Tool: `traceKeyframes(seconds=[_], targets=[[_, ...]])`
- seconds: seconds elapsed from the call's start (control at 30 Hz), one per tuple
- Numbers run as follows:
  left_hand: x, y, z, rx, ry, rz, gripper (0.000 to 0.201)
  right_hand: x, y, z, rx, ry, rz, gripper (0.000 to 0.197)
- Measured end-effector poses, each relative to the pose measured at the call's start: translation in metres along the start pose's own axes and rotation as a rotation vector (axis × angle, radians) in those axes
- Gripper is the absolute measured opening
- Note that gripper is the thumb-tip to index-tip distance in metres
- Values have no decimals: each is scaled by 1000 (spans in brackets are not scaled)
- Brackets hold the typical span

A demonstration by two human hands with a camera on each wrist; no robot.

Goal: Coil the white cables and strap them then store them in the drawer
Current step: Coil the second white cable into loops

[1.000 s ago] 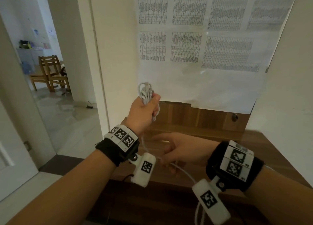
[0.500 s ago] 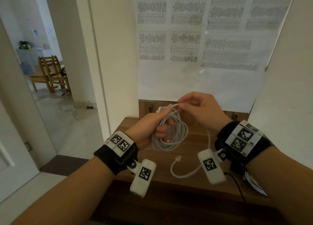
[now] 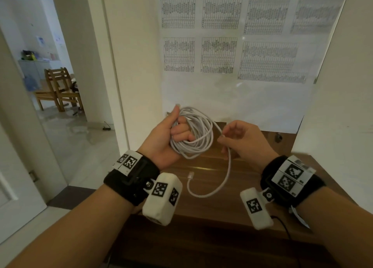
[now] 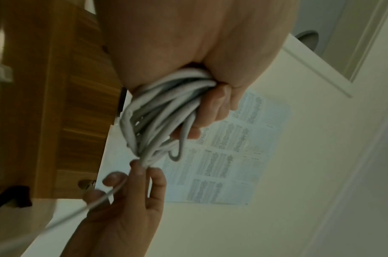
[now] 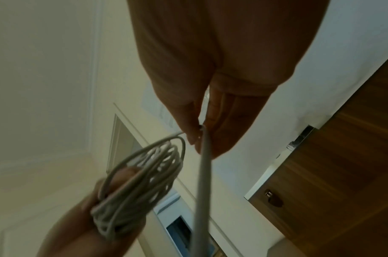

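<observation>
1. L hand (image 3: pixel 163 138): palm up, fingers curled through the coil, thumb pointing up along its left side. Clamped on the bundle, held in the air above the tabletop (image 3: pixel 201 207).
2. R hand (image 3: pixel 245 140): thumb + index pinch the cable where it leaves the coil's right side; other fingers loosely curled. Wrist cams agree: strand runs between the fingertips (image 5: pixel 197 139).
3. White cable (image 3: pixel 193 136): 1 seen. Several loops stacked in a rough ring; can't count the turns exactly, they overlap.
4. Free tail (image 3: pixel 226 179): 1 length, drops from the R pinch, curves left and back up, over the tabletop. Can't tell if it touches the wood.
5. Connector (image 3: pixel 190 175): 1 clear plug on the tail's end, pointing up, below the coil. A 2nd end sticks out near the L thumb tip, too small to confirm.
6. Wrist gear: 2 black bands w/ square markers, 2 white cam pods (image 3: pixel 161 199), 1 per wrist.
7. Tabletop: dark wood, against the wall. 1 round metal lock (image 3: pixel 279 136) on the wood panel behind the R hand.
8. Wall: 1 big sheet w/ printed tables (image 3: pixel 232 35), 7 blocks in view, text unreadable.
9. Left bg: open doorway, wooden chairs (image 3: pixel 58 88), looks like 2 stacked or close together, not sure.
</observation>
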State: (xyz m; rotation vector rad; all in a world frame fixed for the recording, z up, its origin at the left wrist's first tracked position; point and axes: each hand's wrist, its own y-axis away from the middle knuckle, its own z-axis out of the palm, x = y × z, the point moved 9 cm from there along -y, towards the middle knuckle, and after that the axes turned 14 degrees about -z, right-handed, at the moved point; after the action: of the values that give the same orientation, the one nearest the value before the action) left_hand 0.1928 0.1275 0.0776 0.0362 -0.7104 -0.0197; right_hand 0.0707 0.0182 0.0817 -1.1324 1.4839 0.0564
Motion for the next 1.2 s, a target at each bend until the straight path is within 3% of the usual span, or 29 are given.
traceKeyframes(seconds=[0.07,0.2,0.37,0.43,0.5,0.6,0.7,0.77,0.83,0.93,1.07,1.2], targets=[[-1,-2,4,2,-10,27,41,-2,2,6,-50,168,-79,9],[8,-4,3,24,-11,94,36,-9,11,23,-245,501,-209,31],[23,3,-3,91,-10,191,40,-6,20,23,-356,420,-148,29],[28,5,-7,104,6,204,42,-10,22,21,-372,398,-166,39],[29,6,-11,108,16,199,41,-15,22,16,-322,305,-168,34],[24,3,-12,60,10,144,38,-18,18,-12,-22,192,-182,18],[16,1,-9,22,-9,80,36,6,16,-26,157,-244,57,33],[14,0,-6,21,-18,63,36,15,16,-23,155,-487,203,36],[13,1,-4,16,-22,61,35,17,16,-21,94,-520,255,32],[11,0,-4,11,-10,47,34,14,17,-17,-10,-526,230,15],[13,1,-6,-1,35,62,32,14,19,-20,-36,-451,183,36],[10,1,-13,65,106,100,32,7,14,-25,76,-357,122,38]])
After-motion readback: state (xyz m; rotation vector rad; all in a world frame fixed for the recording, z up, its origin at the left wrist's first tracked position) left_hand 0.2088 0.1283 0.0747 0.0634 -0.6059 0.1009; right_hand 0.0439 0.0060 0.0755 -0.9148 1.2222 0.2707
